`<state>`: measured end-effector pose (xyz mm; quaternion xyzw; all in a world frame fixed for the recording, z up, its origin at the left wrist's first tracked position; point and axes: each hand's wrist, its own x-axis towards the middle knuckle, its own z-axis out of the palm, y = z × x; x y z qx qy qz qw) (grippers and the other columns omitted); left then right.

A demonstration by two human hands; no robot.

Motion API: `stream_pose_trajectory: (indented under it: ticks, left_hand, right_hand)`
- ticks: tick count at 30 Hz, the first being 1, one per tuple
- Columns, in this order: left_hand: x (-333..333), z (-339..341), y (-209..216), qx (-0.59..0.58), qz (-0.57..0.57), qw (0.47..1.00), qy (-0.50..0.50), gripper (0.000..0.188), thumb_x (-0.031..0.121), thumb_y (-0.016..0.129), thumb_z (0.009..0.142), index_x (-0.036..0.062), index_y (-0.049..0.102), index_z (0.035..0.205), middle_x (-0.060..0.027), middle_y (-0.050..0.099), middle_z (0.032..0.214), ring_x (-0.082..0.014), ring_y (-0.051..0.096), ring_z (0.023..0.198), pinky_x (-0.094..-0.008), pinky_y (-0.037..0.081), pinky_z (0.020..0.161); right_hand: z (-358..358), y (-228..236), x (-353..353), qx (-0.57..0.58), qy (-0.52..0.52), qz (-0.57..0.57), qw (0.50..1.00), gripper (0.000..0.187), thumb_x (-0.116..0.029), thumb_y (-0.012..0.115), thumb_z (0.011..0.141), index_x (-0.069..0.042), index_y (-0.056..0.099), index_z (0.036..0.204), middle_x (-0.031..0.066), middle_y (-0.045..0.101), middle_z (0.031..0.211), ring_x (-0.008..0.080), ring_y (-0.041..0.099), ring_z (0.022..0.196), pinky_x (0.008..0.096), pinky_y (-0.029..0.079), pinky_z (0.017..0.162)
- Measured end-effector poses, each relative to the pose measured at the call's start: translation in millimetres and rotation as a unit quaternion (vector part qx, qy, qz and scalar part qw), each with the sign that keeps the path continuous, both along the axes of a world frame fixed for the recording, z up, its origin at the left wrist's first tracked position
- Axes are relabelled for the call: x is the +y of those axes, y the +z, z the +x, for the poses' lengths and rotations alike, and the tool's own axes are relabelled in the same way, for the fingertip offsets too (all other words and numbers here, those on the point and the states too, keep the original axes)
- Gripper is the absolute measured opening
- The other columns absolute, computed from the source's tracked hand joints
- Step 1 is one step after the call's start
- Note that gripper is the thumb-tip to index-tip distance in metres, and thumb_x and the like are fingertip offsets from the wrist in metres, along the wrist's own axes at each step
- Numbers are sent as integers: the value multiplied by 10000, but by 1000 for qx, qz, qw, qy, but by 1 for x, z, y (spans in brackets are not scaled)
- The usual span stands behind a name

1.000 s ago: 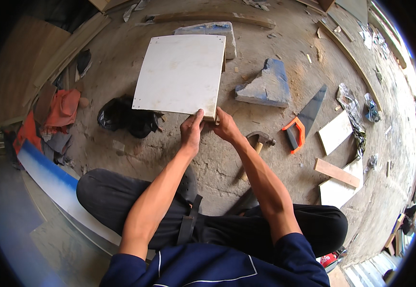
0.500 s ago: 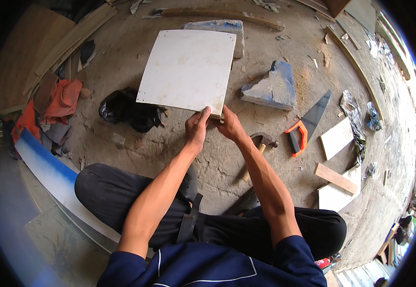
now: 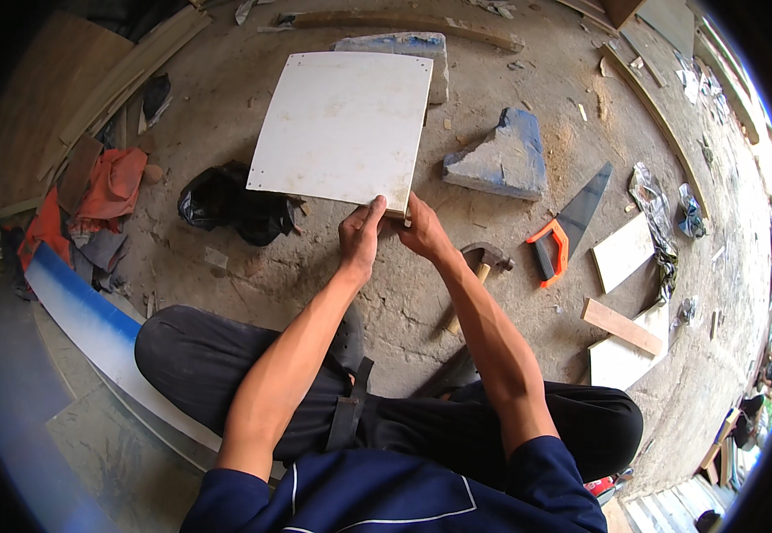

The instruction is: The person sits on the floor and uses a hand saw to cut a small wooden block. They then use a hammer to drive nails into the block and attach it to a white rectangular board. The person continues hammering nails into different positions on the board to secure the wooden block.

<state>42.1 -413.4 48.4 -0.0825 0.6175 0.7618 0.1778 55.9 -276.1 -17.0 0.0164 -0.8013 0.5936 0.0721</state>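
A square white panel [image 3: 341, 124] with small dark marks at its corners is held out over the floor in front of me. My left hand [image 3: 363, 236] grips its near edge, thumb on top and the other fingers underneath. Close beside it, my right hand [image 3: 425, 233] is closed on the near right corner, where a strip of wood shows under the panel. What lies beneath the panel is mostly hidden. Just below my right wrist, a claw hammer [image 3: 482, 274] with a wooden handle lies on the floor.
A handsaw [image 3: 572, 222] with an orange and black handle lies to the right, near white board offcuts [image 3: 624, 253]. Broken concrete blocks [image 3: 503, 160] sit beyond my hands. A black plastic bag [image 3: 239, 204] and orange cloth [image 3: 106, 186] are at left.
The whole view has shifted slightly, and the panel appears a little farther left. Both hands keep their hold on it.
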Motion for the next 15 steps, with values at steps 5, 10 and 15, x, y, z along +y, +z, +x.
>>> stream_pose_trajectory:
  ticks: [5, 10, 15]
  left_hand:
    - [-3, 0, 6, -23, 5, 999, -31, 432, 390, 628, 945, 6, 662, 1140, -67, 630, 1173, -165, 533, 1129, -364, 388, 1017]
    - [-10, -2, -1, -17, -57, 998, -35, 458, 440, 600, 950, 7, 640, 1096, -67, 616, 1123, -180, 536, 1075, -375, 390, 976]
    - [-24, -6, 8, 96, -372, 910, 153, 537, 513, 509, 977, 25, 547, 755, -42, 541, 730, -175, 499, 692, -352, 415, 654]
  right_hand:
    - [0, 0, 5, -27, 18, 16, 999, 537, -34, 748, 704, 3, 525, 1191, 239, 632, 1114, 442, 587, 1073, 471, 485, 881]
    - [5, -4, 13, 26, -12, 82, 996, 726, -261, 808, 740, 41, 458, 1300, 273, 598, 1202, 408, 560, 1157, 453, 445, 984]
    - [31, -14, 25, -32, -141, 103, 984, 602, -387, 700, 863, 16, 517, 1271, 236, 613, 1212, 374, 559, 1168, 441, 430, 1003]
